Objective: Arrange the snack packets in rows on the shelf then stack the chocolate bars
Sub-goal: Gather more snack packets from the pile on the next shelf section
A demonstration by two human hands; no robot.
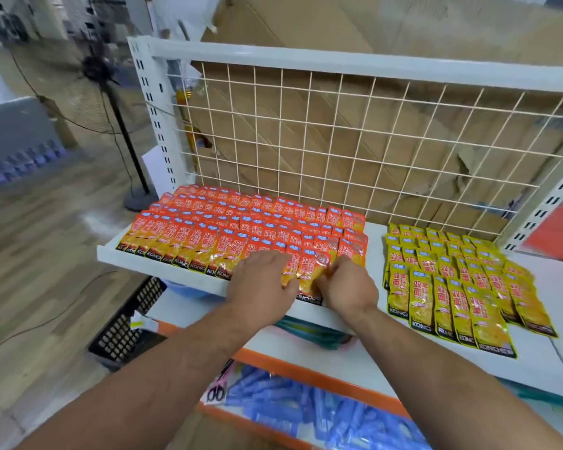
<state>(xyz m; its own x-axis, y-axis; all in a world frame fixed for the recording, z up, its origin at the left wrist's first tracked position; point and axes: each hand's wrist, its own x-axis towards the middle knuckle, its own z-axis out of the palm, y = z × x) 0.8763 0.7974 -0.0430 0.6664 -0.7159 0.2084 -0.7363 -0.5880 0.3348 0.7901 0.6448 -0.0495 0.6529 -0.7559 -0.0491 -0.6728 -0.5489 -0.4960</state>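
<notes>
Orange snack packets [228, 228] lie in overlapping rows on the left half of the white shelf [376, 251]. Yellow snack packets [452, 274] lie in rows on the right half. My left hand [260, 280] rests flat, fingers straight, on the front-row orange packets. My right hand [348, 287] has curled fingers pinching the edge of a front orange packet [309, 271] at the right end of that row. No chocolate bars are in view.
A white wire grid [338, 141] backs the shelf, with cardboard behind it. Blue packets [306, 410] and scissors [216, 389] lie on a lower shelf. A black crate [124, 323] sits on the floor at left, beside a standing fan [111, 92].
</notes>
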